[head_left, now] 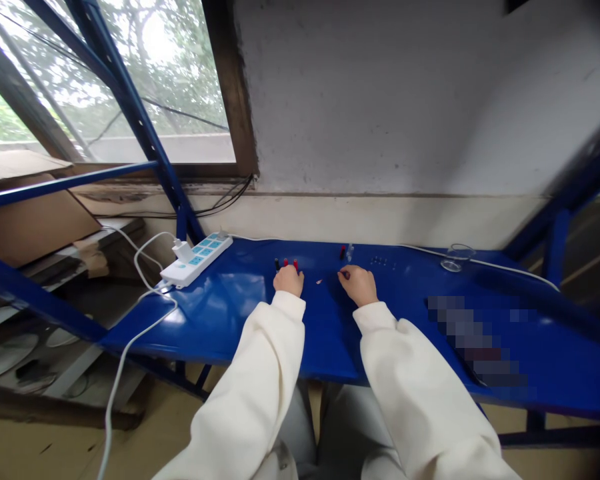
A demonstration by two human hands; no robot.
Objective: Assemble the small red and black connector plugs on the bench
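My left hand (289, 280) rests curled on the blue table (230, 313), its fingers closed around several small red and black pieces (286, 263) that stick out above the knuckles. My right hand (359, 283) lies a short way to the right, fingers pinched on a tiny dark red piece (342, 273) at its fingertips. Between the hands a small pale bit (319, 281) lies on the table. Just beyond the right hand stand a small red piece and a clear one (345, 253). Both arms wear white sleeves.
A white power strip (197, 259) with a plugged-in charger and white cable sits at the table's left back corner. A small clear glass dish (455, 259) stands at the back right. Tiny dark parts (380, 261) lie near the wall. Blue rack beams flank both sides.
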